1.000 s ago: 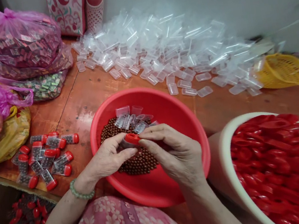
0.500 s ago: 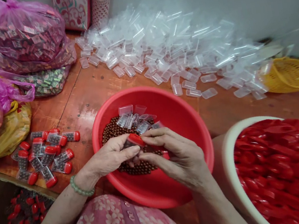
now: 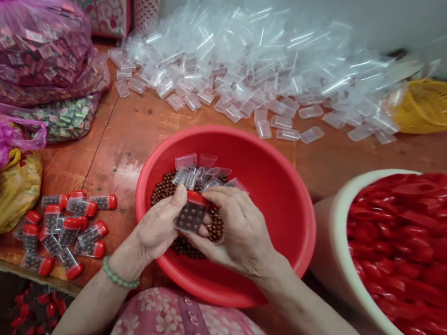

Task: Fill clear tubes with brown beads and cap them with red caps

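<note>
Between my two hands is a small clear plastic case point(image 3: 191, 217) with a red cap, filled with dark brown balls. My left hand point(image 3: 155, 228) is closed on its left side, thumb along the upper edge. On the other side my right hand point(image 3: 240, 231) is closed, its curled fingers at the red cap and its thumb below the case. Both hands are over a red basin point(image 3: 279, 175). Loose brown balls point(image 3: 163, 188) lie in the basin, with several uncapped clear cases point(image 3: 186, 162) on top of them.
Filled, red-capped cases point(image 3: 68, 232) lie on the wooden table to the left. More sit in an open box point(image 3: 32, 328) below. Clear cases point(image 3: 234, 75) are heaped along the wall. A white tub point(image 3: 339, 228) of red caps stands right, and a yellow basket point(image 3: 434, 105) lies behind it.
The capped case has tilted so that its flat, ball-filled face shows. My right hand has moved left and curled in closer around it. The view has shifted slightly.
</note>
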`<state>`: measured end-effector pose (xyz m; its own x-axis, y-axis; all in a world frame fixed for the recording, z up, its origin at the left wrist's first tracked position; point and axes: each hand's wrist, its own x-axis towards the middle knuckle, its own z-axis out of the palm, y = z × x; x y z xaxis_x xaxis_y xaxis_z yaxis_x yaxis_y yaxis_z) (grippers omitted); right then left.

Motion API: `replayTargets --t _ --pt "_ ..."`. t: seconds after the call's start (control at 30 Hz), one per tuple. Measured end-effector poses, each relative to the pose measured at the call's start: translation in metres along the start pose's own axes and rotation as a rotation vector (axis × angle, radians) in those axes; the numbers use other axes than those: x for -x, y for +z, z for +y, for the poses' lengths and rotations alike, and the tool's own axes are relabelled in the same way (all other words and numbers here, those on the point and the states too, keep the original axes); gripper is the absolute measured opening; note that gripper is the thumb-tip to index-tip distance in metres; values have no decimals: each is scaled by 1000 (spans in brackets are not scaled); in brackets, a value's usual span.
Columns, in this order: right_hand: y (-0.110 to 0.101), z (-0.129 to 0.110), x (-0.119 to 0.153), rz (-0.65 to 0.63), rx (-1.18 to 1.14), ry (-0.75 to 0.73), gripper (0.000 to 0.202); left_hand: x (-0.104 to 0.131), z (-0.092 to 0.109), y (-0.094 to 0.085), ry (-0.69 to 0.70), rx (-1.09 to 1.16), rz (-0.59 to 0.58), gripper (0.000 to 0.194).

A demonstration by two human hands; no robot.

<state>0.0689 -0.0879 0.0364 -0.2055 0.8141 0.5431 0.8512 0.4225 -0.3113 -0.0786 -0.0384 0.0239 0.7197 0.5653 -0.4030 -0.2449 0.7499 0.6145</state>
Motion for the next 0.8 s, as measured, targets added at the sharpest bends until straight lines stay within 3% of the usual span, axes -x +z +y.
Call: replayTargets --t 0.2,0.3,0.4,0.5,0.6,0.8 --pt "2 -2 1 12 -8 -20 50 -1 -1 2 14 7 36 61" --pt "2 0 0 -51 -76 1 53 -3 0 3 16 22 98 52" --pt "-7 5 -2 -187 -274 106 57 -4 3 5 31 42 155 44" --pt "-19 16 -4 -237 -546 301 41 -4 4 5 42 50 146 41" --pt "-23 26 -5 -156 -821 551 26 -4 5 5 30 20 89 43" --pt "-5 21 -12 85 -992 824 38 -3 4 3 28 17 49 45"
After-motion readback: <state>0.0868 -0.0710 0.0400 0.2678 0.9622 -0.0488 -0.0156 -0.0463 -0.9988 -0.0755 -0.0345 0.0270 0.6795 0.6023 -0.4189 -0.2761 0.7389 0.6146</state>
